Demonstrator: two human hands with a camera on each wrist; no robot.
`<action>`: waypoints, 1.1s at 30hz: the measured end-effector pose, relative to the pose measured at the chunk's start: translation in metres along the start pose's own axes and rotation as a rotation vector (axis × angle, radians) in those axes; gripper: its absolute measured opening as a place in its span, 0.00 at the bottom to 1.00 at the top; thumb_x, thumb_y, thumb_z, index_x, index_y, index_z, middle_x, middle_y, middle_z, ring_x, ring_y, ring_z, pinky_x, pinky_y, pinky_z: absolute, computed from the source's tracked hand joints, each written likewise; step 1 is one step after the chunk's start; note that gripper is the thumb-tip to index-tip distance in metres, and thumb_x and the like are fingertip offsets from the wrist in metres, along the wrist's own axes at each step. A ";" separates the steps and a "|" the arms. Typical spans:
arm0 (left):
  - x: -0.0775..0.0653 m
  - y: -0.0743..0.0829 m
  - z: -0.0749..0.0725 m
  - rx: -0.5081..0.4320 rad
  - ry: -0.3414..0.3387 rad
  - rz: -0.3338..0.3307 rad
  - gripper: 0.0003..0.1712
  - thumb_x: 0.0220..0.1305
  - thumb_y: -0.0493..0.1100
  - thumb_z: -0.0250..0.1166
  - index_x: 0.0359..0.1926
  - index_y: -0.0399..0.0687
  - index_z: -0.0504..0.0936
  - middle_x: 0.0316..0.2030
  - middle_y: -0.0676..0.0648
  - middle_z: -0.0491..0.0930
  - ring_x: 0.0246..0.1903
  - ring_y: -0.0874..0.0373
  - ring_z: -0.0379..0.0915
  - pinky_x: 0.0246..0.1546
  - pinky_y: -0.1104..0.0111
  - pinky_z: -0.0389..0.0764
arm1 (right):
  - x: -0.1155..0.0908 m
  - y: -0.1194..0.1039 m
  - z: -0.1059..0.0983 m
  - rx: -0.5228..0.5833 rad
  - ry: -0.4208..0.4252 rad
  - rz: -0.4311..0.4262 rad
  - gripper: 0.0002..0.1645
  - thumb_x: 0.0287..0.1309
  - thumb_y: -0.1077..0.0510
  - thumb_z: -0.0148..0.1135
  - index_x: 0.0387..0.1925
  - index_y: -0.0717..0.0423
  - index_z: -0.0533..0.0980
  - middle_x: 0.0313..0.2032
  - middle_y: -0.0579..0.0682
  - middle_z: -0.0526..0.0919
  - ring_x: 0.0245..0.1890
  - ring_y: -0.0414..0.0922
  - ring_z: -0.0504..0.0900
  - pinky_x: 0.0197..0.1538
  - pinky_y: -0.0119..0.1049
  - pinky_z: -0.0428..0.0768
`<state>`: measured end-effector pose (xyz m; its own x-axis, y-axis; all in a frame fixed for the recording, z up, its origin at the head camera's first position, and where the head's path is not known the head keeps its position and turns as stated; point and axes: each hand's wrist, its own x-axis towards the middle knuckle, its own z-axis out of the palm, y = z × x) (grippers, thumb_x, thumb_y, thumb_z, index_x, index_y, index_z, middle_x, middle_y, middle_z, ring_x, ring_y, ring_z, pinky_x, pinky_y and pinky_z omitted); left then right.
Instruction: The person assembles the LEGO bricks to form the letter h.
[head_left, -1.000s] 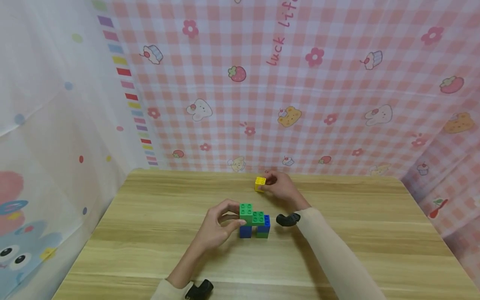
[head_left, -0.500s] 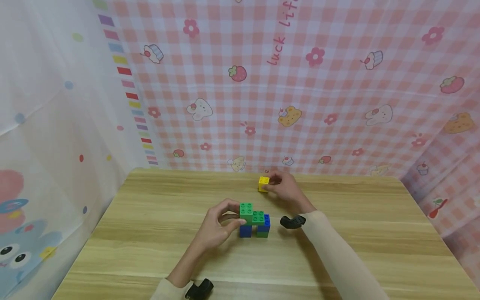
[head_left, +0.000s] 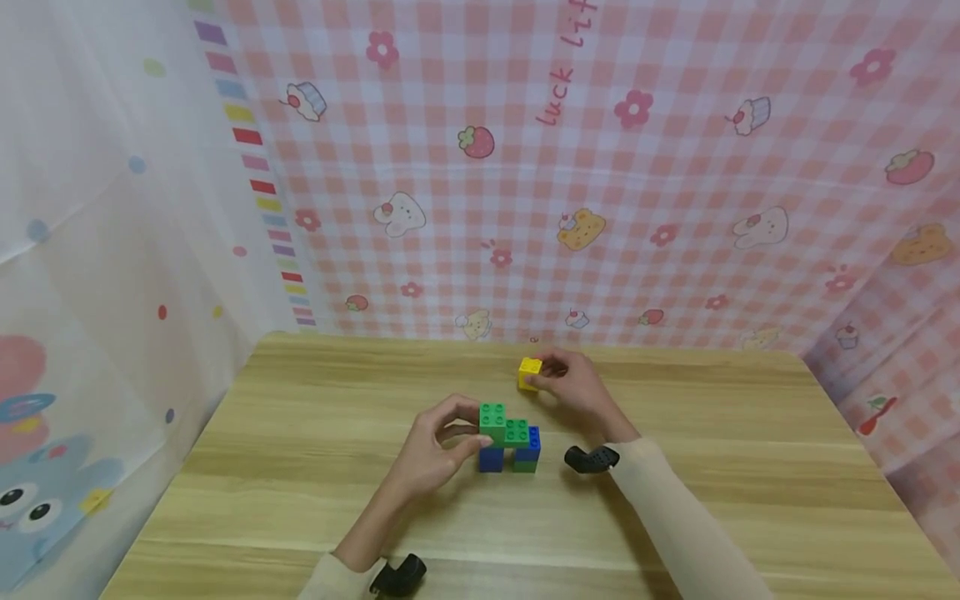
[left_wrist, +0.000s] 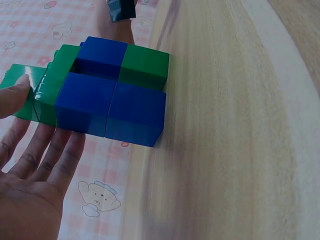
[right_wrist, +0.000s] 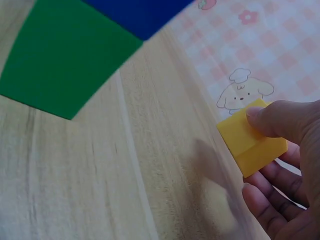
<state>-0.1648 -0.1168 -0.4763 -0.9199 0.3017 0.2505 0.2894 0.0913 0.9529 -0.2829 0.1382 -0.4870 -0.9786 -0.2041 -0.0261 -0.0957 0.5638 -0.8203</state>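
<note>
In the head view, an arch of building blocks [head_left: 492, 426] stands at mid-table, with green blocks across two legs. One leg shows blue; the other is blue above green. My left hand [head_left: 433, 446] holds the arch's upper left green block [left_wrist: 25, 82], thumb in front and fingers behind. Farther back and to the right, my right hand [head_left: 576, 382] pinches a yellow block [head_left: 529, 374] between thumb and fingers. Seen from the right wrist, that yellow block [right_wrist: 252, 137] is apart from the arch's green leg block [right_wrist: 65, 57].
The wooden table [head_left: 300, 467] reaches back to a pink checked cloth [head_left: 525, 167] with cartoon prints. A white patterned cloth [head_left: 97, 250] hangs at the left. A black wrist device [head_left: 591, 458] sits at the right cuff, and another black device [head_left: 399, 575] at the left.
My right hand has shifted slightly to the right and nearer to me, carrying the yellow block. The left hand keeps its hold on the arch, which stays in place.
</note>
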 end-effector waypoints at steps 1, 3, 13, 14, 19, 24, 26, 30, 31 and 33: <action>0.000 0.000 0.000 -0.003 0.000 -0.001 0.17 0.63 0.37 0.73 0.52 0.47 0.81 0.47 0.42 0.83 0.51 0.51 0.82 0.56 0.65 0.86 | -0.001 -0.001 0.000 0.000 0.001 -0.001 0.24 0.60 0.48 0.74 0.54 0.53 0.81 0.44 0.52 0.85 0.44 0.47 0.81 0.47 0.35 0.82; 0.000 0.000 -0.001 -0.003 0.001 0.001 0.17 0.63 0.37 0.73 0.52 0.47 0.81 0.47 0.42 0.83 0.51 0.51 0.82 0.56 0.66 0.86 | -0.003 -0.003 0.000 -0.005 0.003 -0.010 0.23 0.60 0.49 0.74 0.54 0.52 0.81 0.44 0.52 0.85 0.44 0.47 0.81 0.48 0.35 0.82; 0.000 -0.001 -0.001 -0.001 -0.001 0.006 0.17 0.63 0.37 0.73 0.52 0.48 0.81 0.47 0.43 0.83 0.51 0.51 0.82 0.56 0.65 0.87 | -0.015 -0.014 -0.002 0.022 0.007 -0.056 0.23 0.60 0.49 0.74 0.54 0.52 0.82 0.44 0.52 0.86 0.44 0.47 0.82 0.53 0.42 0.85; 0.000 -0.001 -0.001 -0.002 -0.001 0.005 0.17 0.63 0.37 0.73 0.52 0.48 0.81 0.47 0.43 0.83 0.51 0.51 0.82 0.56 0.65 0.87 | -0.016 -0.014 -0.001 0.026 0.007 -0.058 0.23 0.60 0.49 0.74 0.55 0.52 0.81 0.44 0.52 0.86 0.44 0.47 0.82 0.54 0.43 0.85; 0.000 0.000 -0.001 -0.003 0.003 -0.007 0.17 0.63 0.36 0.73 0.52 0.48 0.81 0.47 0.43 0.83 0.51 0.51 0.81 0.57 0.64 0.86 | -0.019 -0.016 0.000 0.049 0.009 -0.072 0.23 0.60 0.51 0.74 0.55 0.52 0.81 0.46 0.51 0.86 0.46 0.47 0.83 0.56 0.43 0.86; 0.000 -0.001 -0.001 -0.004 0.002 0.000 0.17 0.63 0.36 0.73 0.52 0.47 0.81 0.48 0.42 0.83 0.51 0.50 0.82 0.57 0.64 0.86 | -0.027 -0.019 -0.002 0.067 0.013 -0.106 0.23 0.61 0.51 0.73 0.56 0.52 0.81 0.48 0.51 0.86 0.47 0.48 0.83 0.58 0.45 0.86; 0.000 -0.001 0.000 -0.005 -0.001 0.006 0.17 0.63 0.36 0.73 0.52 0.47 0.81 0.48 0.42 0.83 0.51 0.50 0.82 0.57 0.63 0.86 | -0.031 -0.021 -0.003 0.072 0.015 -0.117 0.23 0.61 0.51 0.73 0.56 0.52 0.81 0.48 0.51 0.86 0.47 0.48 0.83 0.59 0.45 0.86; 0.001 -0.001 0.000 -0.013 -0.006 0.008 0.17 0.63 0.36 0.73 0.52 0.47 0.81 0.47 0.42 0.83 0.51 0.50 0.82 0.57 0.61 0.86 | -0.039 -0.026 -0.004 0.089 0.018 -0.138 0.22 0.62 0.51 0.73 0.56 0.51 0.81 0.48 0.50 0.86 0.47 0.48 0.83 0.59 0.45 0.86; 0.001 -0.001 0.000 -0.014 -0.005 0.008 0.17 0.63 0.36 0.73 0.52 0.47 0.81 0.47 0.42 0.83 0.51 0.50 0.81 0.57 0.61 0.86 | -0.041 -0.028 -0.004 0.091 0.019 -0.144 0.22 0.62 0.52 0.73 0.56 0.50 0.81 0.48 0.50 0.86 0.47 0.47 0.83 0.59 0.45 0.86; 0.001 0.000 0.000 -0.014 -0.003 0.008 0.17 0.63 0.36 0.73 0.52 0.47 0.81 0.47 0.42 0.83 0.51 0.51 0.81 0.57 0.61 0.86 | -0.044 -0.031 -0.004 0.099 0.021 -0.155 0.22 0.61 0.52 0.73 0.55 0.50 0.81 0.49 0.50 0.86 0.46 0.47 0.83 0.59 0.45 0.86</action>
<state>-0.1655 -0.1164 -0.4767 -0.9168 0.3051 0.2575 0.2930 0.0759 0.9531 -0.2375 0.1330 -0.4579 -0.9571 -0.2655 0.1160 -0.2284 0.4449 -0.8660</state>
